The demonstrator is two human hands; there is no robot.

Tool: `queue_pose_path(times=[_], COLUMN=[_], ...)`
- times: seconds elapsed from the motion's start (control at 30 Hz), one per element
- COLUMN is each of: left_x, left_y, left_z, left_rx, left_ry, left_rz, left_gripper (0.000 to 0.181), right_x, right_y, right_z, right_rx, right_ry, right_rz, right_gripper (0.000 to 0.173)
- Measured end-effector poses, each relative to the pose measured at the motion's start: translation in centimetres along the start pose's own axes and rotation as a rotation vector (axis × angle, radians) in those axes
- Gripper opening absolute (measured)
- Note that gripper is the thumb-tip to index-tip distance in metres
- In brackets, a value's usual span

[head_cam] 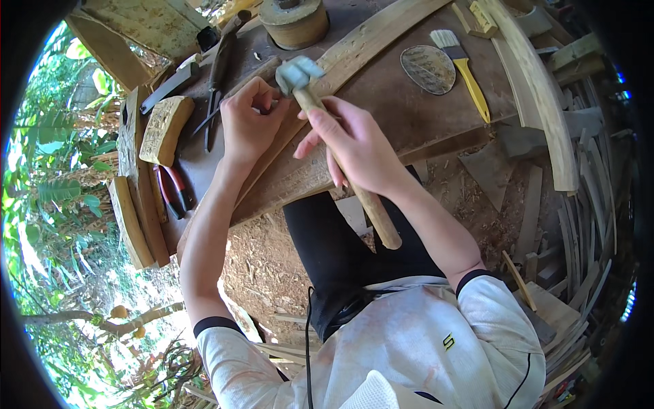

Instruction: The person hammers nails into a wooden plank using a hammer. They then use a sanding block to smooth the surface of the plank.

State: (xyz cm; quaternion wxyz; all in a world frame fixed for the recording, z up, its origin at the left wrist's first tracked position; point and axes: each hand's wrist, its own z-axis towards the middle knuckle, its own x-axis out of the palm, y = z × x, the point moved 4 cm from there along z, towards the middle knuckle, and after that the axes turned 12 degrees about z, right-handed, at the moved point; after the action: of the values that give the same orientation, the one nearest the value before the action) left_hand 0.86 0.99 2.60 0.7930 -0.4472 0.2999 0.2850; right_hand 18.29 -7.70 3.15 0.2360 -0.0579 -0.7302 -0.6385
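Observation:
My right hand (357,143) grips the wooden handle of a claw hammer (380,220). Its blurred metal head is raised just beside my left hand (253,122). The left hand is curled, thumb and forefinger brought together over a long wooden board (370,41). Whether something small is pinched between those fingertips cannot be made out. The board lies diagonally across the brown workbench (378,110), passing under both hands. Left of the left hand, a long dark-handled tool (217,76) with a metal shaft rests on the bench.
Red-handled pliers (172,189) and a curved wood block (166,130) lie at the bench's left side. A yellow-handled paintbrush (467,76) rests beside an oval plate (428,70). A round wooden drum (294,28) stands at the back. Long timber (546,102) stretches along the right.

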Motion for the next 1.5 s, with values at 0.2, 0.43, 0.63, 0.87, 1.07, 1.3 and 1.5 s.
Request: queue_pose_path(times=[0.2,0.43,0.63,0.87,1.07,1.3,1.5], left_x=[0.1,0.2,0.1,0.4,0.5,0.5,0.5], left_y=[-0.3,0.6,1.2,1.1,1.2,1.1,0.7], left_z=[0.1,0.0,0.2,0.0,0.1,0.1,0.0], left_rx=[-0.051,-0.01,-0.09,-0.168,-0.176,-0.168,-0.096], left_ry=[0.043,0.085,0.119,0.159,0.169,0.175,0.108], left_rz=[-0.086,-0.092,-0.227,-0.301,-0.286,-0.247,-0.179], left_gripper=[0.01,0.014,0.014,0.013,0.013,0.013,0.018], right_x=[-1.7,-2.9,-2.8,-2.7,-2.8,-2.6,-1.9], right_y=[0.5,-0.3,-0.4,-0.4,-0.3,-0.2,0.5], right_z=[0.6,1.8,1.9,1.8,1.8,1.7,1.3], right_rx=[-0.201,-0.14,-0.155,-0.154,-0.153,-0.104,-0.145], right_ry=[-0.104,-0.163,-0.177,-0.185,-0.183,-0.17,-0.112], right_rz=[-0.006,-0.053,-0.134,-0.138,-0.158,-0.164,-0.123], right_gripper=[0.05,0.051,0.052,0.054,0.054,0.05,0.049])
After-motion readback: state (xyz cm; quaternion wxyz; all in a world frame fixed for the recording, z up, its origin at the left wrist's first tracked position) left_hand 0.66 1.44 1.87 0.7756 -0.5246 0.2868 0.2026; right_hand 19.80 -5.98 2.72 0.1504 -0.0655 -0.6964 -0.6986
